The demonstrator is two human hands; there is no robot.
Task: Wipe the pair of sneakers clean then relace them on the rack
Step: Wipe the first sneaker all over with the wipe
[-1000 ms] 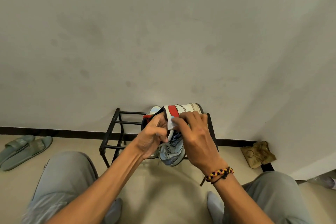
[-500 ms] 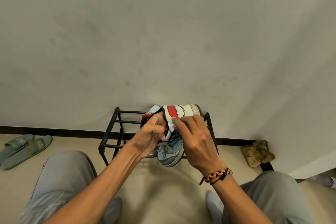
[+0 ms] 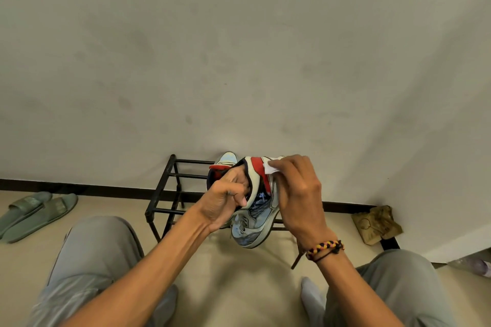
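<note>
Our left hand (image 3: pixel 225 202) gripped the sneaker (image 3: pixel 259 216) by its collar, fingers curled inside the opening. Our right hand (image 3: pixel 299 194) pinched a white wipe (image 3: pixel 271 168) against the heel. The sneaker hung toe-down in front of the black rack (image 3: pixel 170 188). The second sneaker (image 3: pixel 225 158) sat on the rack behind. Green slippers (image 3: pixel 34 210) lay well left.

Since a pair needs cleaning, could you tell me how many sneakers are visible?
2: one sneaker gripped in both hands, another sneaker behind it on the rack, mostly hidden.
</note>
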